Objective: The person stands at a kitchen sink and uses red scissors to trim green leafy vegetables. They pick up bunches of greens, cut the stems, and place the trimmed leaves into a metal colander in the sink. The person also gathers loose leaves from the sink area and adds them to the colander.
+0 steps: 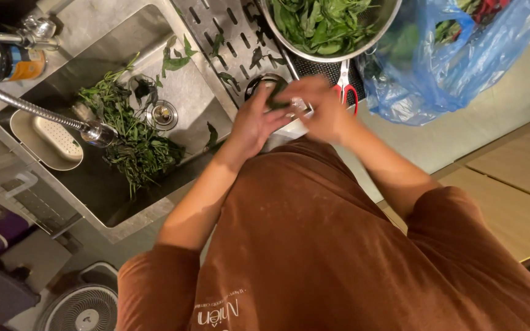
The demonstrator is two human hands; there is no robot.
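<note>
A steel sink (87, 37) takes up the left of the view, with a heap of stripped green stems (133, 144) lying in its basin around the drain, under the head of a flexible tap hose (96, 132). To the right a crumpled blue plastic bag (455, 55) rests on the worktop (510, 104), some greens showing inside it. Beside the bag stands a round metal bowl (363, 43) filled with picked green leaves (320, 24). The bowl sits at the far end of a slotted steel draining tray (228, 43) strewn with loose leaves. Red-handled scissors (346, 86) lie just below the bowl. Over the near end of the tray the left hand (256, 119) and right hand (320, 110) meet, fingers curled around a small dark green leaf (277, 95) pinched between them; the right hand is blurred, so its exact grip is unclear.
</note>
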